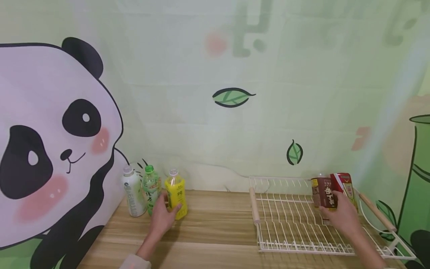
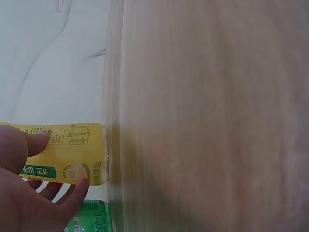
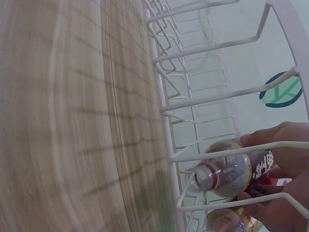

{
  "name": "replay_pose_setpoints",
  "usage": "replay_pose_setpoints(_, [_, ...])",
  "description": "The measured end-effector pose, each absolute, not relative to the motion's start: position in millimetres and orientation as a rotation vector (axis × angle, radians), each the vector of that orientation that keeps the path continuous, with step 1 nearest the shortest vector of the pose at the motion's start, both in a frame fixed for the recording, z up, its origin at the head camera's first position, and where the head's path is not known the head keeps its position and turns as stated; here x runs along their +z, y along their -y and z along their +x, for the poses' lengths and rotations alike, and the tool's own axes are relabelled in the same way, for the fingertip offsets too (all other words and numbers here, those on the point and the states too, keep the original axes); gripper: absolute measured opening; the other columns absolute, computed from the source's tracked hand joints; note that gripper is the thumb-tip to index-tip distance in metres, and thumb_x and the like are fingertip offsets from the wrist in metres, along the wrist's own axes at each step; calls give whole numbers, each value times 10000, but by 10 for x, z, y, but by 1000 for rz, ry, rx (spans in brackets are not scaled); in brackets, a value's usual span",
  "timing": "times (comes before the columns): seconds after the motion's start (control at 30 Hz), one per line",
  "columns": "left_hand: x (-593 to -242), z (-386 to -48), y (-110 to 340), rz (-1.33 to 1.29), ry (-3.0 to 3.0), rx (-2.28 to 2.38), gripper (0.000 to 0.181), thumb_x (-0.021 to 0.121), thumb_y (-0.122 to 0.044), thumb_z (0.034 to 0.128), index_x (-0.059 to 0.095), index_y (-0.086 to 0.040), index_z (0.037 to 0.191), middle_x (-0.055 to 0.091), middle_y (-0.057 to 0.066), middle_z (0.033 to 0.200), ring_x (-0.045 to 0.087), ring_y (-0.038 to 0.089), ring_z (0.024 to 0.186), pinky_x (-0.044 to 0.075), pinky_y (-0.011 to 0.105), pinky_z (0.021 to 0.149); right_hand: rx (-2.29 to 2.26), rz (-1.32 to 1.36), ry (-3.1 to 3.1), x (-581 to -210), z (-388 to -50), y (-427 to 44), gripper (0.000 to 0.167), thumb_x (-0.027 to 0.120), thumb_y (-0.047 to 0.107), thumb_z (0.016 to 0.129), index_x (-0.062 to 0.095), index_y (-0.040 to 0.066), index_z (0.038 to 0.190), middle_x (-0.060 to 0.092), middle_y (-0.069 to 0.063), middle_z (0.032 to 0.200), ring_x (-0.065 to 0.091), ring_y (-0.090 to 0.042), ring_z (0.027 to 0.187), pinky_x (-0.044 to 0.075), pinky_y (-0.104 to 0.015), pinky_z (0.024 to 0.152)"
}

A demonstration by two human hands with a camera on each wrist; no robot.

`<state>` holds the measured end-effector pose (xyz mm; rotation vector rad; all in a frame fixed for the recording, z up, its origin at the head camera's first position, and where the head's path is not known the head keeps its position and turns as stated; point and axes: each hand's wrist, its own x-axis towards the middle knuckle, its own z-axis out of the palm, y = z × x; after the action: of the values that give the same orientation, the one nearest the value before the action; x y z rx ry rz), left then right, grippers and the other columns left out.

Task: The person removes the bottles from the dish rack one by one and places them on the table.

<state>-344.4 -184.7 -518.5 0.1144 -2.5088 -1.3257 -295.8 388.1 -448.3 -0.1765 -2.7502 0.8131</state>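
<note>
My left hand holds a yellow drink bottle, thumb on one side and fingers on the other. That bottle is upright at the back of the wooden table, its base at or near the tabletop. Just left of it are a green-capped bottle and a white bottle. Over the white wire rack, my right hand grips a dark maroon-labelled bottle. Its clear neck points down among the wires in the right wrist view. Against it is a red-labelled bottle, partly hidden.
The rack has wooden side handles and thin upright wires along its front. Behind the table hangs a pale green printed backdrop with a panda and leaves.
</note>
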Motion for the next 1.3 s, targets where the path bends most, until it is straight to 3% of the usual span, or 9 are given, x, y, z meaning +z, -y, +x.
replay_pose_setpoints(0.3, [-5199, -3409, 1909, 148, 2518, -1332, 582, 784, -180, 965, 475, -28, 1434, 570, 224, 1383, 565, 386, 1249, 496, 609, 1063, 775, -125, 2819, -4492, -3007, -3803, 914, 767, 248, 959, 226, -214, 1533, 379, -500, 1453, 457, -673, 1272, 467, -761, 986])
replay_pose_setpoints(0.57, [-5196, -3420, 1915, 139, 2530, -1329, 639, 781, -187, 965, 441, -28, 1482, 550, 239, 1428, 559, 404, 1282, 475, 627, 1094, 802, -172, 2919, -4441, -3050, -3868, 1048, 636, 539, 1028, 154, -251, 1522, 329, -548, 1451, 419, -708, 1288, 466, -766, 990])
replay_pose_setpoints(0.97, [-5193, -3386, 1884, 116, 2520, -1362, 619, 772, -139, 962, 451, -20, 1477, 567, 220, 1387, 562, 393, 1268, 469, 630, 1102, 813, -138, 2902, -4296, -3122, -3849, 995, 642, 516, 1030, 241, -299, 1434, 451, -539, 1336, 538, -660, 1192, 554, -690, 898])
replay_pose_setpoints(1.13, [-5198, -3395, 1868, 107, 2532, -1363, 636, 760, -130, 969, 431, -15, 1501, 544, 236, 1420, 546, 409, 1305, 451, 642, 1118, 804, -179, 2920, -4381, -3151, -3842, 1087, 615, 615, 1014, 210, -288, 1464, 430, -550, 1347, 517, -689, 1195, 543, -712, 899])
replay_pose_setpoints(1.3, [-5175, -3402, 1859, 108, 2546, -1333, 627, 761, -133, 970, 433, -15, 1491, 550, 235, 1403, 544, 407, 1309, 442, 641, 1128, 770, -173, 2928, -4433, -3195, -3831, 1127, 654, 591, 1000, 165, -310, 1468, 409, -569, 1338, 510, -703, 1179, 538, -717, 901])
